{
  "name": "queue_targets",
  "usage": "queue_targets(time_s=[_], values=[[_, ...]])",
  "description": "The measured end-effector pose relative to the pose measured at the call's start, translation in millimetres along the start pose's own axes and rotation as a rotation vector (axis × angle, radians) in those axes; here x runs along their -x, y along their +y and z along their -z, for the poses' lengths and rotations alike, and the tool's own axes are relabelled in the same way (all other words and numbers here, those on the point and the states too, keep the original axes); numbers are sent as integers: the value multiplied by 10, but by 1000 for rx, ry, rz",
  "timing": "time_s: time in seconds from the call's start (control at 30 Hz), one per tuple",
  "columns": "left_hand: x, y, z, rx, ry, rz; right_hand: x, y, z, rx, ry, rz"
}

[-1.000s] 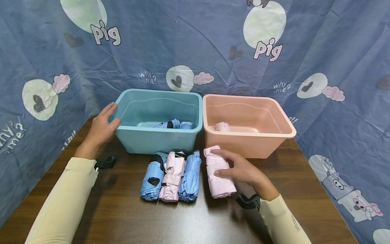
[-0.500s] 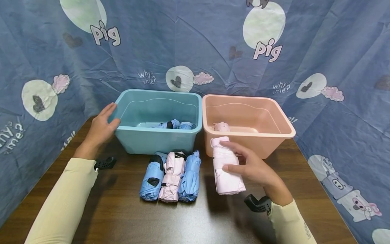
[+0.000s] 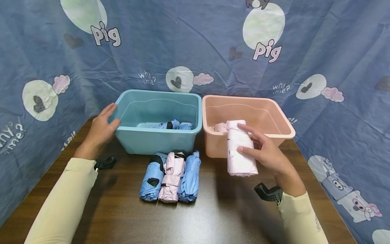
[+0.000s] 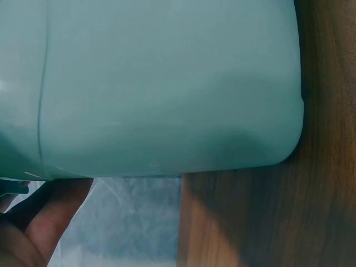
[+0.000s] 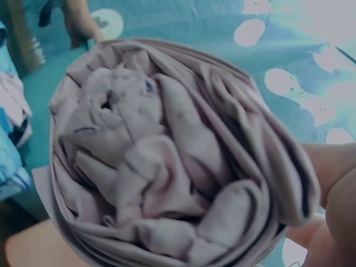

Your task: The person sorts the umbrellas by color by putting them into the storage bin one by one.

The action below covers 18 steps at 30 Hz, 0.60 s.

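Observation:
My right hand (image 3: 271,154) holds a pink folding umbrella (image 3: 240,152) between thumb and fingers, raised in front of the peach bin (image 3: 250,135). Its upper end overlaps the bin's front rim in the head view. The right wrist view looks at the bunched fabric end of this umbrella (image 5: 167,161). My left hand (image 3: 102,127) rests at the left rim of the teal bin (image 3: 158,128), its fingers fairly straight. In the left wrist view the teal bin's wall (image 4: 167,89) hides part of that hand (image 4: 50,217).
On the brown table (image 3: 189,223) lie a blue umbrella (image 3: 152,179), a pink one (image 3: 172,179) and another blue one (image 3: 189,178), side by side. Blue umbrellas (image 3: 173,124) lie inside the teal bin, and a pink one (image 3: 220,127) inside the peach bin. A patterned cloth (image 3: 176,40) hangs behind.
My right hand has lifted the pink umbrella off the table and moved it up and right, toward the peach bin. The left hand has stayed in place.

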State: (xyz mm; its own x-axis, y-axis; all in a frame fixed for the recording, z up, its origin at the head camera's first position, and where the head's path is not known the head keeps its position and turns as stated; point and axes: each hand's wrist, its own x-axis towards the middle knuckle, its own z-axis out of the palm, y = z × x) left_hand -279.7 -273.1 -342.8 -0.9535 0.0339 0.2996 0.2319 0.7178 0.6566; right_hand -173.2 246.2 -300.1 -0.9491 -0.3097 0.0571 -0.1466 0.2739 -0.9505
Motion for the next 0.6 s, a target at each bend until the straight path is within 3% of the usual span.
queue_targets(time_s=[0.07, 0.27, 0.6], values=[[2, 0, 3, -7, 4, -3, -41, -56, 52, -16, 20, -32], [0, 6, 7, -12, 11, 1, -264, -144, 203, -50, 74, -24], [-2, 0, -5, -7, 5, 7, -779, -91, 412, -102, 143, -91]])
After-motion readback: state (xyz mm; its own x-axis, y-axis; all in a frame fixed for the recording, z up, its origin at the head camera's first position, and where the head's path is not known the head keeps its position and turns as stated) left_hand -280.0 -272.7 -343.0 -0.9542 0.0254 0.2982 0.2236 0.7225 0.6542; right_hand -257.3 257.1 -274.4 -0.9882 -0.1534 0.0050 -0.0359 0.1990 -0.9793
